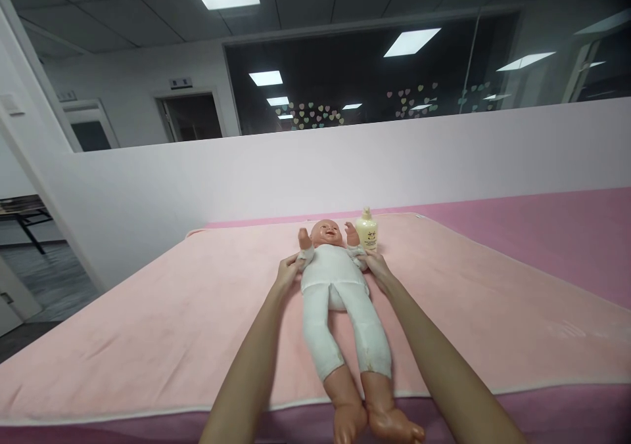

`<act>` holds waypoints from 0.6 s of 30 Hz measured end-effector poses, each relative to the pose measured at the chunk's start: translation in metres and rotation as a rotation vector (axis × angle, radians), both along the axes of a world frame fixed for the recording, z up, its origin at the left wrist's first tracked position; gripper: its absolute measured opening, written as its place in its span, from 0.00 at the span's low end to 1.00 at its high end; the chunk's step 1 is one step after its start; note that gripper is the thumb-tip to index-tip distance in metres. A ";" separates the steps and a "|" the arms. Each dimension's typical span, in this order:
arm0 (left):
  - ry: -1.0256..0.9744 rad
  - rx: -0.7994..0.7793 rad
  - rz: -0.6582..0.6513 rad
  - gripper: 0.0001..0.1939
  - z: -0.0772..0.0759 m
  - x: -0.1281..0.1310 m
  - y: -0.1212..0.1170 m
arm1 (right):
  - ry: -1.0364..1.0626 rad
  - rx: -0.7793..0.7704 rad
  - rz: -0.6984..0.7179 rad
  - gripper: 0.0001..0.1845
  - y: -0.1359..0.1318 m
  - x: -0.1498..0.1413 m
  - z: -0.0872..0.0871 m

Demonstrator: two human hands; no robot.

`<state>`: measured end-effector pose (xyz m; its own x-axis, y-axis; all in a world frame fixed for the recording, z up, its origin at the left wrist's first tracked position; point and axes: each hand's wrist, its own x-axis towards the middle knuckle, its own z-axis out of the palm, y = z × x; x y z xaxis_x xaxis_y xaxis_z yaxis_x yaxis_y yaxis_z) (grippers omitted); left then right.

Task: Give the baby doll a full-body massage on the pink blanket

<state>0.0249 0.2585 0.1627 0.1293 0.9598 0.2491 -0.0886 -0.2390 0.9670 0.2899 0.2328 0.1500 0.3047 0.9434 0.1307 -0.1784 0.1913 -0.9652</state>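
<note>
A baby doll (334, 266) with a white cloth body lies on its back, head away from me and feet at the near edge. Its two forearms are raised beside the head. My left hand (287, 272) is closed around the doll's arm on the left side, at the white sleeve. On the other side, my right hand (377, 268) grips the doll's other arm near the elbow. Both sets of fingertips are partly hidden by the cloth. Just beyond my right hand stands a pale yellow pump bottle (367, 230), upright beside the doll's raised hand.
A peach towel (197, 326) with a white hem lies under the doll, over a pink padded surface (552, 247). Behind it rises a low white wall (276, 175) topped by a window with heart stickers. A dark table (27, 217) shows through an opening at left.
</note>
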 end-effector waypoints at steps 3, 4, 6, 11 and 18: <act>0.140 0.020 0.084 0.20 -0.001 -0.001 0.003 | -0.190 -0.041 -0.096 0.17 0.000 -0.004 0.001; 0.198 0.018 0.127 0.22 -0.002 -0.002 0.004 | -0.264 -0.061 -0.143 0.16 0.001 -0.005 0.000; 0.298 0.027 0.202 0.23 -0.003 -0.002 0.005 | -0.387 -0.092 -0.226 0.15 0.004 -0.007 0.000; 0.286 0.025 0.199 0.24 -0.003 -0.002 0.004 | -0.340 -0.062 -0.202 0.17 0.005 -0.006 -0.003; -0.011 -0.061 -0.013 0.19 0.003 0.000 -0.004 | 0.026 -0.036 0.072 0.19 -0.006 0.002 0.000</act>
